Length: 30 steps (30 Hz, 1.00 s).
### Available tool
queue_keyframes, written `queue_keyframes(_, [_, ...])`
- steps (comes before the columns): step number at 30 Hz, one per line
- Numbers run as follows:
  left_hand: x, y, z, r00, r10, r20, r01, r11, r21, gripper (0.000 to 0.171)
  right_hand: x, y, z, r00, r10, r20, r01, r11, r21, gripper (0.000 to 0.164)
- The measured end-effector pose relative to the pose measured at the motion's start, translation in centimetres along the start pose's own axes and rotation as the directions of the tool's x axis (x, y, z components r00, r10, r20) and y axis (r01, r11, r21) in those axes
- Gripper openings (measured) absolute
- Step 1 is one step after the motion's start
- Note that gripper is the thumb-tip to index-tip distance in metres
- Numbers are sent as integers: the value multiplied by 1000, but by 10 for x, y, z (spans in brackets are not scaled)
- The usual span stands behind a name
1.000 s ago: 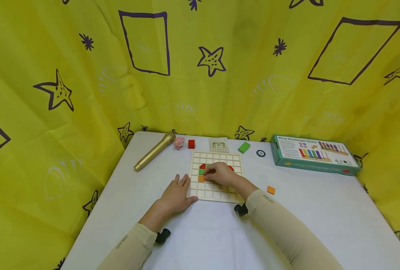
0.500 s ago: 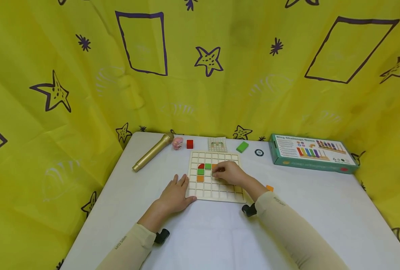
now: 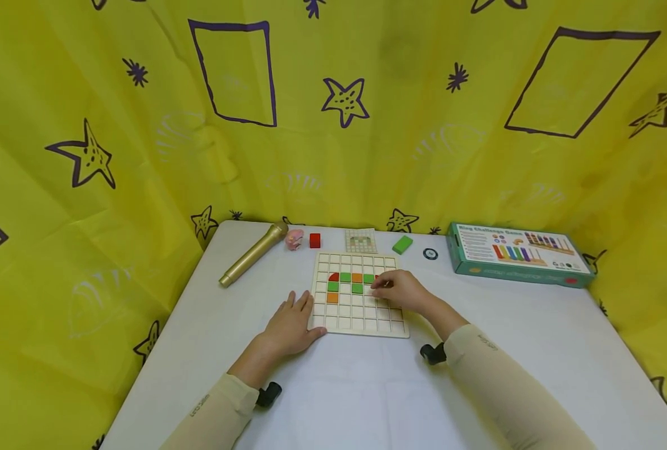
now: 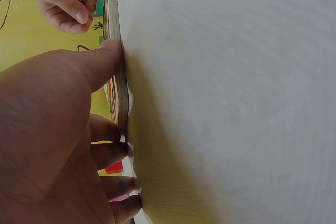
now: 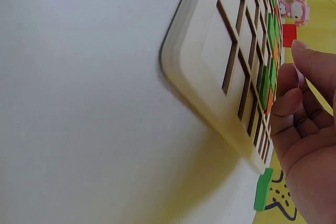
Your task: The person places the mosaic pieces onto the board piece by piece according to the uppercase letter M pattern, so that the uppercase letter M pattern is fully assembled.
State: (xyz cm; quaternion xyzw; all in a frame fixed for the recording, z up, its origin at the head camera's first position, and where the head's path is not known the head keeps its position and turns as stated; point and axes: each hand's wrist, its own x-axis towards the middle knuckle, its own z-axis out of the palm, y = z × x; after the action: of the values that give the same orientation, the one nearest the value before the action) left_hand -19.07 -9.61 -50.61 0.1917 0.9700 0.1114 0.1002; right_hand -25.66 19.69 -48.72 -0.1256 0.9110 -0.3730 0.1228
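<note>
A pale wooden grid board point(image 3: 361, 319) lies on the white table, with red, green point(image 3: 357, 288) and orange point(image 3: 332, 298) tiles set in its upper cells. My left hand point(image 3: 289, 326) rests flat at the board's left side, thumb against the front corner and fingers along the left edge; in the left wrist view the thumb point(image 4: 102, 61) touches the board's side. Over the board's right part is my right hand point(image 3: 403, 291), fingers loosely bent. No piece shows between its thumb and fingers in the right wrist view point(image 5: 310, 108). It partly covers a red tile point(image 3: 377, 277).
Behind the board lie a small pattern card point(image 3: 361, 240), a red block point(image 3: 315, 240), a green block point(image 3: 402, 244) and a dark round disc point(image 3: 431, 254). A gold microphone point(image 3: 253, 255) and a pink figure point(image 3: 294, 239) are at the left. A boxed game point(image 3: 521, 255) stands back right.
My right hand has moved right across the board, uncovering green and orange tiles. The loose orange tile right of the board has gone out of sight near my right arm. My left hand stays put.
</note>
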Motion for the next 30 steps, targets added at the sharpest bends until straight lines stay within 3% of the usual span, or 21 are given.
queue_keyframes(22, [1,-1,1,1000,3,1,-3,1000,6,87,-22,28,-27,992,126,-25,-126,992,9,14])
queue_keyframes(30, [1,0,1,1000,-6,5,6,1000,2,88,-29,40,-35,990,137,-20,-137,990,18,17])
